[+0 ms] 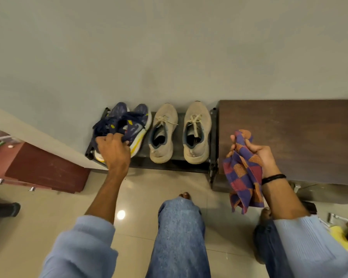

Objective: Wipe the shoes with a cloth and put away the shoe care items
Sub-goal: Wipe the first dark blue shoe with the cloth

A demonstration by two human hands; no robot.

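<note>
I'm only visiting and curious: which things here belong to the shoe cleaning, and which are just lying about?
In the job: navy running shoes with yellow-and-white soles, gripped by the left hand; beige knit sneakers; checked purple, red and orange cloth, in the right hand.

Lying about: dark brown wooden cabinet top; reddish-brown wooden board.

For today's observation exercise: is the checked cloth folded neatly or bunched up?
Bunched. The right hand grips the cloth at its top; the rest hangs loose and crumpled.

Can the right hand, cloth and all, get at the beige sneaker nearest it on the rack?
Probably yes. The right hand grips the checked cloth just beside the shoe rack; that beige sneaker sits uncovered on the top shelf, with only the rack's end post between them.
</note>
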